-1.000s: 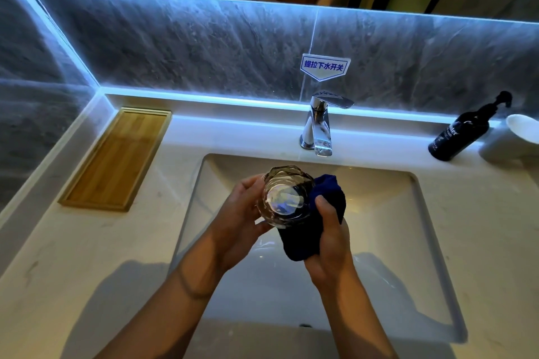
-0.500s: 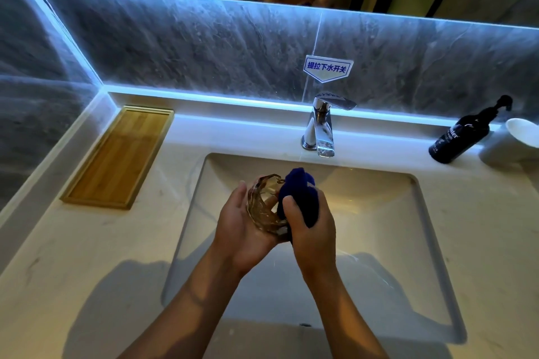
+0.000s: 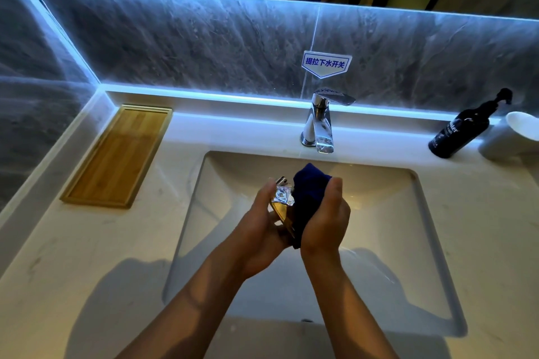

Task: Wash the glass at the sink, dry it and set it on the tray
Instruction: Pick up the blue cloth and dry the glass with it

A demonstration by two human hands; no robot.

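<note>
Over the white sink I hold a faceted clear glass on its side in my left hand. My right hand presses a dark blue cloth against the glass's open end, and the cloth covers most of it. Only a small part of the glass shows between my two hands. The wooden tray lies bare on the counter at the back left, well apart from my hands.
A chrome tap stands behind the basin with no water running. A black pump bottle and a white cup sit at the back right. White counter surrounds the sink; a grey wall and lit mirror rise behind.
The glass has turned from facing me with its mouth to lying sideways, and my right hand has pushed the cloth further over and into it. Both hands stay above the basin.
</note>
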